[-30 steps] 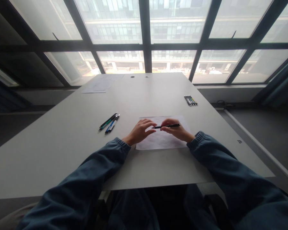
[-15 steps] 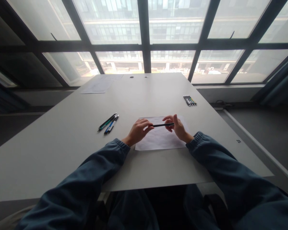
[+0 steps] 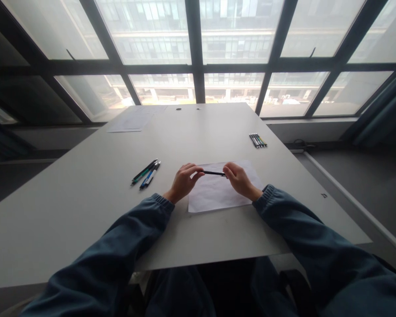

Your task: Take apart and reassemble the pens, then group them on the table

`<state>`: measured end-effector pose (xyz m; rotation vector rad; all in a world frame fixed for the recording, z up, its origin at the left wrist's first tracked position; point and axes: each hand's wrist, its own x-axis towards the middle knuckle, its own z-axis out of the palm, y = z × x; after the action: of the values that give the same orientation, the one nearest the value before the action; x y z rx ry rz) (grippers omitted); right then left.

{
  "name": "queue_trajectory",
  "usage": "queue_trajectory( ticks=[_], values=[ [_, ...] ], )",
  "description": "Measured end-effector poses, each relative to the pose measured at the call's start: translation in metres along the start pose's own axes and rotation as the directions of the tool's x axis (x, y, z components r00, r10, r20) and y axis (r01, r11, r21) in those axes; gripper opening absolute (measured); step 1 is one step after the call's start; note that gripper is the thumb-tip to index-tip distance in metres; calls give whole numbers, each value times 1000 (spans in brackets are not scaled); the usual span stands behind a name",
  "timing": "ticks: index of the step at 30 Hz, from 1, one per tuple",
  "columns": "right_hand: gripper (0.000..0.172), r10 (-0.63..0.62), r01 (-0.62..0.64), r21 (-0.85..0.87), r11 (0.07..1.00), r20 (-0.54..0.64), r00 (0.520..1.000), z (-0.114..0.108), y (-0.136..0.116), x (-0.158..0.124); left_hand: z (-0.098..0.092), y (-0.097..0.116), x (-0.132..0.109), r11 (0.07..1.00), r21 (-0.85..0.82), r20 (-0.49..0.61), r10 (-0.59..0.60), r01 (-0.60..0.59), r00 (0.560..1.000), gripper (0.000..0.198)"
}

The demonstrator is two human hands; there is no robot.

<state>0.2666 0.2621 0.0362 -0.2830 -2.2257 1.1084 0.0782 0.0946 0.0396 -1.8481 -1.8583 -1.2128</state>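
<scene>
Between my hands, a slim black pen (image 3: 214, 173) is held nearly level above a white sheet of paper (image 3: 214, 196). My left hand (image 3: 185, 179) pinches one end of it between thumb and fingers. The other end is in the closed fingers of my right hand (image 3: 239, 179), which hide its tip. Beneath both hands the paper lies on the white table (image 3: 171, 240). To the left of my left hand lie several loose pens, among them a green and black pen (image 3: 144, 171) and a blue and white pen (image 3: 150, 175).
A neat row of pens (image 3: 258, 140) lies near the table's right edge. More sheets of paper (image 3: 130, 121) rest at the far left. A small dark round spot (image 3: 178, 109) shows at the far edge, before the windows (image 3: 161, 88).
My right hand has closed its fingers around its end of the pen; before, they were more spread. The whole view has shifted slightly, and the pen sits a little further left.
</scene>
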Motion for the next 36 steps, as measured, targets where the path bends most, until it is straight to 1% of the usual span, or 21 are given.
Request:
queue_trajectory(
  ticks=[1, 2, 3, 5, 8, 13, 16, 19, 22, 25, 27, 28, 30, 32, 33, 34, 36],
  values=[
    [41, -51, 48, -58, 997, -48, 998, -2, -1, 1, 0, 0, 1, 1000, -2, -23, -21, 21, 999, 21],
    [36, -110, 101, -115, 988, -73, 991, -5, -2, 1, 0, 1, 2, 999, -6, -47, -44, 44, 998, 21],
    [30, -171, 157, -168, 973, -72, 983, -8, -3, 2, -1, 1, 2, 998, -12, -69, -65, 65, 995, 22],
    [22, -285, 269, -250, 930, -29, 958, -13, -2, 3, -2, 1, 2, 994, -26, -105, -104, 102, 989, 24],
    [21, -387, 372, -321, 871, 21, 922, -19, 0, 3, -3, 1, 0, 989, -49, -106, -144, 140, 984, 29],
    [27, -444, 440, -381, 813, 83, 892, -23, -1, 3, -5, 3, 0, 972, -78, -69, -225, 219, 972, 41],
    [31, -455, 466, -448, 763, 141, 880, -26, -3, 5, -5, 3, 0, 956, -80, -60, -286, 281, 956, 44],
    [36, -452, 485, -507, 712, 198, 870, -27, -3, 7, -5, 4, 0, 945, -73, -54, -323, 319, 945, 46],
    [37, -437, 472, -515, 716, 197, 878, -26, -1, 9, -5, 4, 1, 944, -84, -35, -323, 319, 946, 47],
    [32, -402, 395, -504, 768, 100, 910, -31, 9, 16, -4, 4, 0, 940, -121, -56, -326, 318, 944, 44],
    [29, -373, 323, -512, 796, 6, 928, -42, 22, 26, -3, 3, 0, 927, -158, -89, -356, 340, 930, 45],
    [27, -354, 275, -511, 814, -62, 933, -51, 31, 32, -2, 3, 0, 919, -177, -101, -374, 353, 922, 47],
    [25, -280, 124, -505, 854, -247, 928, -74, 54, 47, -1, 1, -1, 901, -206, -111, -410, 383, 905, 51],
    [25, -161, -57, -476, 878, -406, 900, -102, 79, 60, 1, 0, -1, 885, -221, -107, -439, 409, 892, 51],
    [25, -86, -159, -461, 873, -468, 879, -117, 91, 66, 1, 0, 0, 880, -226, -102, -447, 417, 888, 50],
    [26, -8, -261, -443, 858, -519, 854, -131, 102, 70, 1, -1, 0, 877, -228, -97, -453, 423, 886, 50],
    [30, 131, -446, -409, 796, -602, 787, -155, 121, 76, 2, -1, 0, 873, -228, -88, -459, 431, 884, 48]
  ],
)
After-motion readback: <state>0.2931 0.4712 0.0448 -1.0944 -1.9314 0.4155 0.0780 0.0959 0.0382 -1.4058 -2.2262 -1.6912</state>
